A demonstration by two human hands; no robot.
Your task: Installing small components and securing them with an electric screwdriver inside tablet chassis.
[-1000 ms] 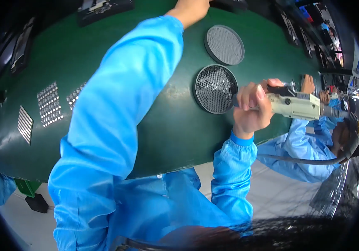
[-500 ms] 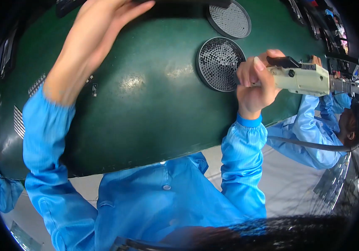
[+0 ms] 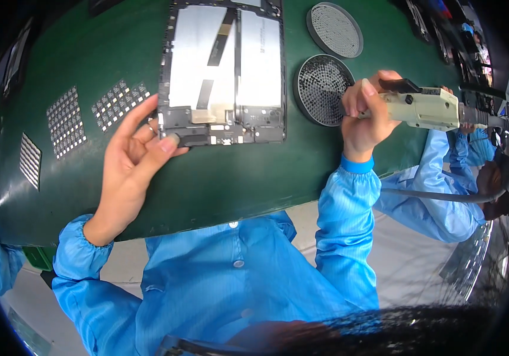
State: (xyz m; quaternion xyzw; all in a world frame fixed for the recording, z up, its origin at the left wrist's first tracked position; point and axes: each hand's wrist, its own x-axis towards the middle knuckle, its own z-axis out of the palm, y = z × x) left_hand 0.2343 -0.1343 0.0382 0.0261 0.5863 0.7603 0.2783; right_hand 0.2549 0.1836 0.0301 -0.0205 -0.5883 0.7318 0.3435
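I see the left hand (image 3: 133,160) clamped on the near left corner of an opened tablet (image 3: 225,71), thumb over the front and the other fingers reaching to its side and underneath. The tablet sits over the middle of the green worktop (image 3: 236,190), its short lower side toward the worktop's near edge and its far end cut off from my view. I cannot tell whether it rests on the surface or hangs above it. Pale panels and dark strips show inside it.

On my right, the right hand (image 3: 370,115) is wrapped around the front of a cream power screwdriver (image 3: 420,108), which lies sideways with its nose toward the left. The tip is hidden from me beside the dark round tray (image 3: 299,102), which holds many small pieces. A grey round tray (image 3: 311,34) stands just beyond it, farther from the near edge.

Toward the worktop's left edge I have three patches of small pieces: a slanted patch (image 3: 31,160) outermost, a tall patch (image 3: 66,121), and a wider patch (image 3: 117,105) nearest the tablet. Past the right edge sits a co-worker (image 3: 438,207) in blue.
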